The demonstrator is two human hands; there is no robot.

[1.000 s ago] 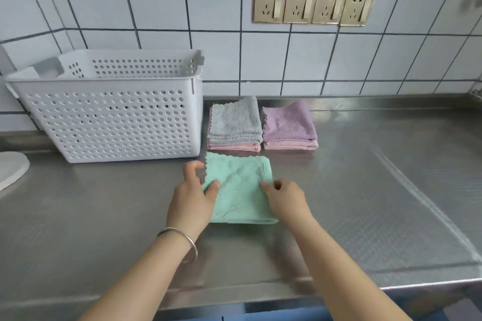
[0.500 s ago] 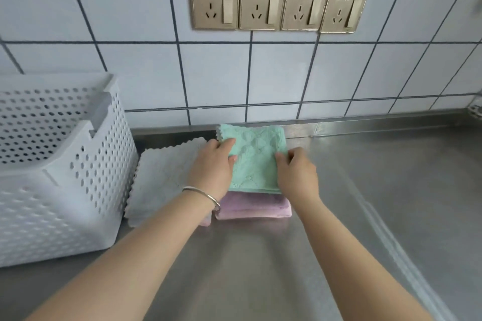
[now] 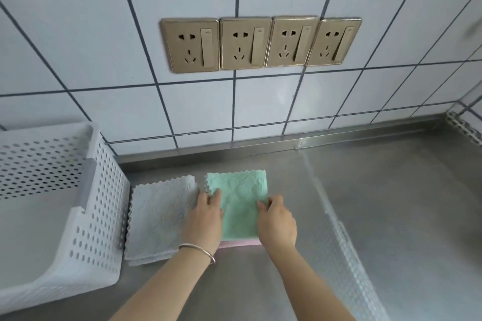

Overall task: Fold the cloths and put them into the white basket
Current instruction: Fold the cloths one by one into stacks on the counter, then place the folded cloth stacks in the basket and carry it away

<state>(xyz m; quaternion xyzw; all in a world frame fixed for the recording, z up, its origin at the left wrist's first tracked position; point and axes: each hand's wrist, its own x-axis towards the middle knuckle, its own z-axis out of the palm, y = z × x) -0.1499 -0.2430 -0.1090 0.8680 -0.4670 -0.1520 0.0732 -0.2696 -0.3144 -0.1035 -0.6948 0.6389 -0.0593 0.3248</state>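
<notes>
No text, label, brand or number can be read anywhere; the small marks on the four gold wall socket plates [image 3: 260, 44] are too blurred.

1. This looks like a kitchen.
2. The wall [image 3: 78, 47] has white square tiles with dark lines between them.
3. The counter [image 3: 391, 203] is shiny metal (the easy-to-wipe kind).
4. Four gold plug sockets [image 3: 260, 43] sit in a row above it.
</notes>
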